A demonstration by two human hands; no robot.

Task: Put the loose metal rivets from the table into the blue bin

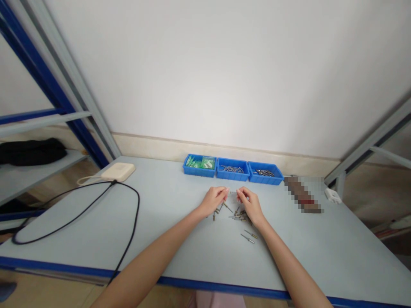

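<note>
On the near side of the middle blue bin, a thin metal piece is pinched at its two ends by the fingertips of the left hand and the right hand — the hands themselves close but apart. Loose rivet-like pieces are scattered nearer the person than that bin, below and beside both hands. The bin is flanked — green packets in the left bin, metal pins in the right bin.

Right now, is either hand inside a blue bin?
No, the left hand and right hand hold a thin piece in front of the blue bins.
</note>
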